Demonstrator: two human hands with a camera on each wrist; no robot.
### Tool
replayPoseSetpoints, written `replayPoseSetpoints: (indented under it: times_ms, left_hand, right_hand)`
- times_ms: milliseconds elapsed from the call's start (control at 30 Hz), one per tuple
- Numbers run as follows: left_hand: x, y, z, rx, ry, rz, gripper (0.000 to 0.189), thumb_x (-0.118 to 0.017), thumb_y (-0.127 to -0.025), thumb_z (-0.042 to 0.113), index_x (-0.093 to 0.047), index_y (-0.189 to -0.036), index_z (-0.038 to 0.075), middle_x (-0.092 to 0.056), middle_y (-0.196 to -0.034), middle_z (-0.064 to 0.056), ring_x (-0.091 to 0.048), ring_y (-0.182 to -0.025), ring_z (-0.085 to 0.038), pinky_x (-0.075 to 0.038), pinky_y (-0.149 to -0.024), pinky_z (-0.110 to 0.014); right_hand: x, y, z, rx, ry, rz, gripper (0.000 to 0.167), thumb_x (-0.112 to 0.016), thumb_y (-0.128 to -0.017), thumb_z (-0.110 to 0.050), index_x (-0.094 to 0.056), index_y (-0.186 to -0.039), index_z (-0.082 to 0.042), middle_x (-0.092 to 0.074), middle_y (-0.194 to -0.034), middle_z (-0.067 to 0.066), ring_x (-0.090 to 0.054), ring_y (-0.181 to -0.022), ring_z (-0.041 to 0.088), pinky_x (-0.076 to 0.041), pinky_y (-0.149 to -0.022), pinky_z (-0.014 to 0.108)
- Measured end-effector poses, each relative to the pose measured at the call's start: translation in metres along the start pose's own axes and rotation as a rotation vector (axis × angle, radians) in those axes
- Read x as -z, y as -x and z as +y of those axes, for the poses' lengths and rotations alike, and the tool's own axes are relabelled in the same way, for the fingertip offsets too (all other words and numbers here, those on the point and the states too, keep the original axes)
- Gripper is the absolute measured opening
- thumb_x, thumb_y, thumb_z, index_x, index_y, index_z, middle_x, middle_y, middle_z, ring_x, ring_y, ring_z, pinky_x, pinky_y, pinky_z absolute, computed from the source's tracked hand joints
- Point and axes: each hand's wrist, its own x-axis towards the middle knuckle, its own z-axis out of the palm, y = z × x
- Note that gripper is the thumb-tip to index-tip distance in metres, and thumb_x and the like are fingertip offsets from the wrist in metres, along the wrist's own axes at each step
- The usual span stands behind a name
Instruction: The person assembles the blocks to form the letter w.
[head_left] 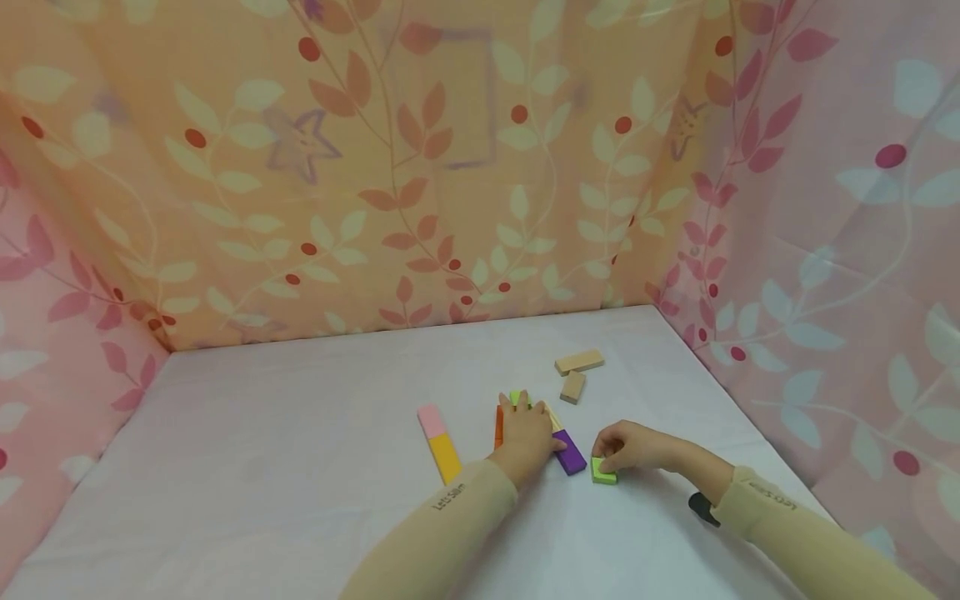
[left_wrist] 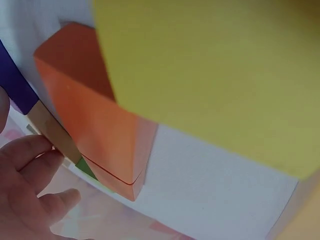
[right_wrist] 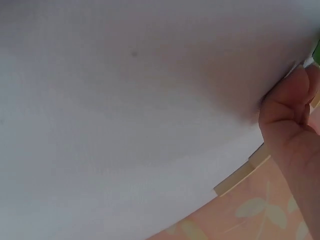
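My left hand [head_left: 527,433] is over a group of blocks in the middle of the table, its fingers fairly straight. In the left wrist view its fingertips touch a plain wood block [left_wrist: 52,127], which lies in line between a purple block [left_wrist: 15,85] and a green one [left_wrist: 87,169]. The thumb is at the purple block [head_left: 570,454] in the head view. Orange blocks [left_wrist: 95,115] stand beside this line. To the right, my right hand [head_left: 633,446] pinches a light green block [head_left: 604,477] low at the table, apart from the purple block.
Pink [head_left: 431,421] and yellow [head_left: 446,458] blocks lie end to end left of the left hand. Two plain wood blocks, a long one [head_left: 580,361] and a shorter one [head_left: 573,387], are farther back. Patterned curtains [head_left: 420,208] bound the white table [head_left: 300,450].
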Motion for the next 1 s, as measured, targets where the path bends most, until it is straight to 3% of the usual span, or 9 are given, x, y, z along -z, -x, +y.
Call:
replayPoseSetpoints:
  times_ms: [533, 667, 800, 1000]
  left_hand:
    - [0.002, -0.002, -0.001, 0.029, 0.01, -0.029, 0.073, -0.052, -0.082, 0.071, -0.058, -0.137, 0.024, -0.048, -0.144, 0.012, -0.034, -0.14, -0.019, -0.027, -0.111, -0.051]
    - [0.003, -0.001, -0.001, 0.031, 0.011, -0.034, 0.073, -0.051, -0.082, 0.071, -0.058, -0.137, 0.024, -0.049, -0.143, 0.012, -0.034, -0.14, -0.018, -0.028, -0.111, -0.05]
    - [0.002, -0.002, 0.001, 0.028, 0.012, -0.038, 0.072, -0.051, -0.082, 0.071, -0.058, -0.137, 0.025, -0.049, -0.143, 0.013, -0.034, -0.14, -0.018, -0.028, -0.111, -0.051]
    - [0.0, -0.002, 0.004, 0.029, 0.005, -0.034, 0.071, -0.051, -0.082, 0.072, -0.059, -0.136, 0.027, -0.049, -0.143, 0.015, -0.036, -0.139, -0.018, -0.03, -0.11, -0.049]
  right_hand:
    - [0.0, -0.005, -0.001, 0.083, 0.024, -0.051, 0.01, -0.073, -0.084, -0.006, -0.072, -0.094, -0.006, -0.049, -0.072, -0.002, -0.044, -0.073, 0.015, -0.035, -0.062, 0.026]
    - [0.008, -0.009, 0.0, 0.042, 0.0, -0.05, 0.015, -0.071, -0.087, -0.01, -0.07, -0.101, -0.005, -0.051, -0.075, 0.0, -0.047, -0.071, 0.016, -0.038, -0.06, 0.025]
    - [0.022, -0.021, 0.004, -0.032, -0.049, 0.075, 0.029, -0.067, -0.092, -0.015, -0.064, -0.116, 0.0, -0.055, -0.082, 0.004, -0.051, -0.071, 0.018, -0.044, -0.06, 0.028]
    - [0.041, -0.047, 0.015, -0.052, -0.027, 0.295, 0.05, -0.065, -0.094, -0.019, -0.049, -0.133, 0.008, -0.058, -0.088, 0.011, -0.052, -0.074, 0.019, -0.047, -0.061, 0.03]
